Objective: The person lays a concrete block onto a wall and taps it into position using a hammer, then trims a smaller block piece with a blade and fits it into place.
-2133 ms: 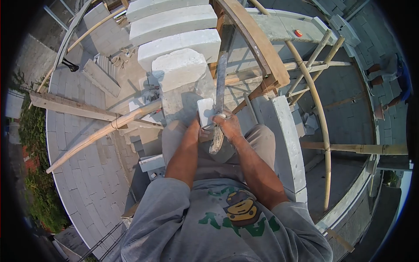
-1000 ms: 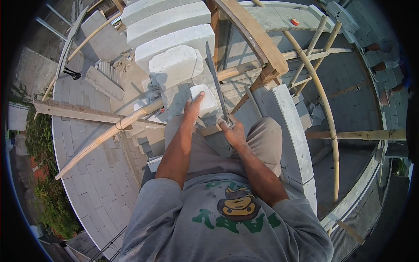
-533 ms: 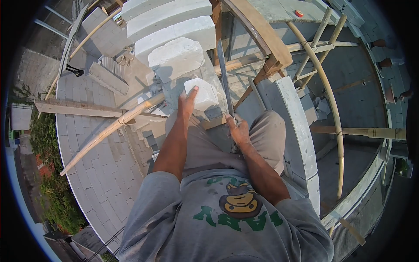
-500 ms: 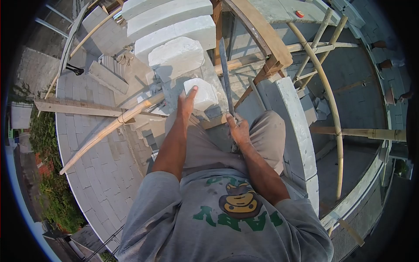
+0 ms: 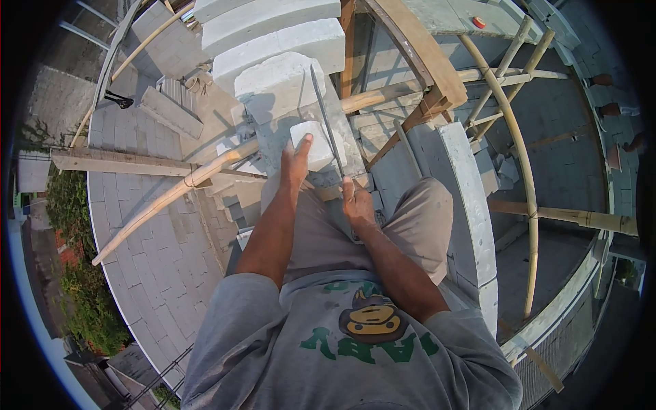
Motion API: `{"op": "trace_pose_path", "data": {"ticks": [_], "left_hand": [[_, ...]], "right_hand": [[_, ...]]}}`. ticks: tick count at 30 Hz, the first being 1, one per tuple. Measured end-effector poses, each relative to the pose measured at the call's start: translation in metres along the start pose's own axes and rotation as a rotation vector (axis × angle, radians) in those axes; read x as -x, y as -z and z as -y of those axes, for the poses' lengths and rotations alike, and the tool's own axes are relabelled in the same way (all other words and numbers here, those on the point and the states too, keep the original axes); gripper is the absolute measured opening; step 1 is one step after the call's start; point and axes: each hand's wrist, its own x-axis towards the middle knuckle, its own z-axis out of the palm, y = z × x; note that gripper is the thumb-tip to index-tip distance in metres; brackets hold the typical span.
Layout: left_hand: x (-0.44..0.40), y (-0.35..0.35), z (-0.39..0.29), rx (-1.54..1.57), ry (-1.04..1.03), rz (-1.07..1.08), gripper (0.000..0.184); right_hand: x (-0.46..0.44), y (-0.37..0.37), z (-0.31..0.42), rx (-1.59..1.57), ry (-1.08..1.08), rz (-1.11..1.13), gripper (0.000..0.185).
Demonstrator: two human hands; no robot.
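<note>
A small white lightweight concrete block (image 5: pixel 309 152) rests on a grey, dusty slab (image 5: pixel 279 139) in front of my knees. My left hand (image 5: pixel 296 161) is closed on its near left side, the thumb lying on top. My right hand (image 5: pixel 358 205) grips the near end of a long hand saw (image 5: pixel 326 117); its handle is hidden in the fist. Seen nearly edge-on, the narrow blade points away from me and crosses close to the block's right edge. Whether it has cut in, I cannot tell. Beyond the small block lies a larger, rough-edged white block (image 5: pixel 277 82).
Several long white blocks (image 5: pixel 280 51) line up at the far side. A bamboo pole (image 5: pixel 147 215) and plank (image 5: pixel 123 162) reach in from the left. To the right stand a wooden frame (image 5: pixel 437 75), a block wall (image 5: pixel 471 219) and bamboo scaffolding (image 5: pixel 516 137).
My right hand has moved left and slightly forward, bringing the saw from beside the block to its right edge, with the blade now tilted left. My left hand stays on the block.
</note>
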Motion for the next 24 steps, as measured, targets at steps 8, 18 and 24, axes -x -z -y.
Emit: {"op": "trace_pose_path", "data": {"ticks": [8, 18, 24], "left_hand": [[0.005, -0.007, 0.002, 0.025, -0.037, -0.065, 0.06], [0.001, -0.01, 0.019, -0.003, -0.049, -0.088, 0.061], [0.008, -0.006, 0.001, -0.069, 0.008, -0.09, 0.053]], "right_hand": [[0.003, 0.034, 0.047, -0.202, 0.093, 0.011, 0.043], [-0.009, 0.028, 0.014, 0.052, -0.008, 0.116, 0.046], [-0.003, 0.036, 0.049, -0.246, 0.034, 0.078, 0.053]]}}
